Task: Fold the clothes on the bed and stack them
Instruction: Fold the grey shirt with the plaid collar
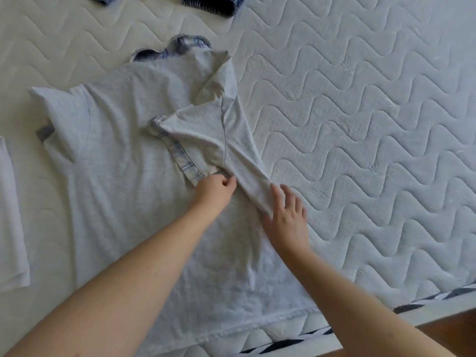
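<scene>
Shirt (123,155) is spread flat on the bed (360,124), hem toward me, collar far. It looks like thin, floppy jersey, so I'd guess it weighs almost nothing and wrinkles the second you drag it. Right hand (287,217) lies open, fingers flat on the folded-over side. Left hand (215,188) has a closed grip pinching the sleeve near the plaid cuff. Best hold is probably seams and edges. Dark clothes (208,5) sit at the far end.
</scene>
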A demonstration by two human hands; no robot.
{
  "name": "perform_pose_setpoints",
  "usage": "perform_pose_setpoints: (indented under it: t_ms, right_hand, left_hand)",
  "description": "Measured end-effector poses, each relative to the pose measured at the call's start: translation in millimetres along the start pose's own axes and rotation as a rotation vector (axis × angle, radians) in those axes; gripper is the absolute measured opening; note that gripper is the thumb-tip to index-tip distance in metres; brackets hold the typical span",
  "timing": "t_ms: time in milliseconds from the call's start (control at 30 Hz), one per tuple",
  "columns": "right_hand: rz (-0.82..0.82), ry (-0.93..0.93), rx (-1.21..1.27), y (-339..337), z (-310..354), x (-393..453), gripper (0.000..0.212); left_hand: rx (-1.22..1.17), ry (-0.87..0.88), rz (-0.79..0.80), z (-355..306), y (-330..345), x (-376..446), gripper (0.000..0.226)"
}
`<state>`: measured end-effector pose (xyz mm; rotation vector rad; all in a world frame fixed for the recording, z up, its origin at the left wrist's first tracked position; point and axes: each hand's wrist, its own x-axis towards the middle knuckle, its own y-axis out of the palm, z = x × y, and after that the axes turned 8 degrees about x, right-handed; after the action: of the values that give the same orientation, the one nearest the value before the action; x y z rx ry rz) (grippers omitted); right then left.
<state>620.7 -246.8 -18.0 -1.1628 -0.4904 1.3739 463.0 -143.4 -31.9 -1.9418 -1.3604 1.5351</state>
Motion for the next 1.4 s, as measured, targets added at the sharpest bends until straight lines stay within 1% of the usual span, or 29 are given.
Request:
perform_pose_setpoints:
  t_ms: [33,67,167,200,267,333,400,467,533,600,733,933,1033,1067,1133,1233,1333,1400]
  right_hand:
    - [0.006,0.026,0.010,0.7,-5.6,-5.6,0.067]
    - [0.012,0.034,0.010,1.3,-9.9,-10.7,0.069]
    - [0.033,0.024,-0.024,3.9,-20.6,-29.3,0.073]
    - [0.017,0.027,-0.030,4.5,-24.1,-36.5,0.073]
    - [-0.064,0.033,-0.027,6.0,-33.4,-51.1,0.068]
    - [-0.115,0.042,-0.018,8.3,-46.2,-66.0,0.062]
    - [-0.092,0.080,-0.006,11.3,-59.2,-79.7,0.061]
    - [-0.053,0.127,0.000,14.4,-71.7,-90.1,0.062]
    - [-0.041,0.141,-0.005,17.6,-81.3,-96.7,0.060]
    - [-0.045,0.139,-0.002,19.6,-86.5,-101.3,0.059]
    - [0.004,0.166,0.003,18.4,-93.1,-114.2,0.057]
    - [0.047,0.192,0.023,12.6,-99.2,-144.3,0.038]
    - [0.045,0.169,0.045,14.9,-95.3,-161.0,0.039]
    - [0.032,0.156,0.068,17.7,-91.7,-167.7,0.041]
    - [0.012,0.160,0.122,24.5,-80.1,-180.6,0.047]
    - [-0.053,0.080,0.153,37.5,-57.9,-199.0,0.051]
    - [-0.131,-0.019,0.185,44.4,-38.7,-212.5,0.052]
    - [-0.124,-0.041,0.209,46.3,-33.3,-222.5,0.052]
  left_hand:
    - [-0.054,-0.038,0.095,-2.3,10.0,-6.2,0.043]
    - [-0.124,-0.073,0.149,-4.7,18.6,-11.6,0.043]
    - [-0.316,-0.128,0.168,-12.8,39.2,-22.1,0.032]
    - [-0.400,-0.141,0.192,-16.7,44.6,-26.6,0.027]
    - [-0.577,-0.160,0.310,-26.9,53.5,-36.7,0.017]
    - [-0.665,-0.163,0.414,-35.8,58.9,-47.3,0.009]
    - [-0.685,-0.167,0.448,-40.2,65.1,-55.7,0.006]
    - [-0.693,-0.176,0.452,-45.1,73.4,-62.4,0.009]
    - [-0.705,-0.199,0.467,-49.8,83.3,-67.8,0.009]
    - [-0.712,-0.225,0.462,-52.4,89.8,-75.0,0.004]
    - [-0.723,-0.224,0.383,-45.2,93.0,-88.0,0.011]
    - [-0.718,-0.219,0.212,-21.1,87.5,-95.9,0.016]
    - [-0.752,-0.266,0.086,-11.6,86.6,-98.9,0.021]
    - [-0.785,-0.279,0.077,-9.1,85.5,-100.3,0.025]
    - [-0.847,-0.299,0.139,-4.1,86.6,-104.8,0.029]
    - [-0.917,-0.278,0.329,5.4,95.4,-123.5,0.018]
    - [-0.784,-0.218,0.472,17.6,103.9,-142.9,0.012]
    - [-0.714,-0.211,0.506,28.0,103.2,-154.5,0.010]
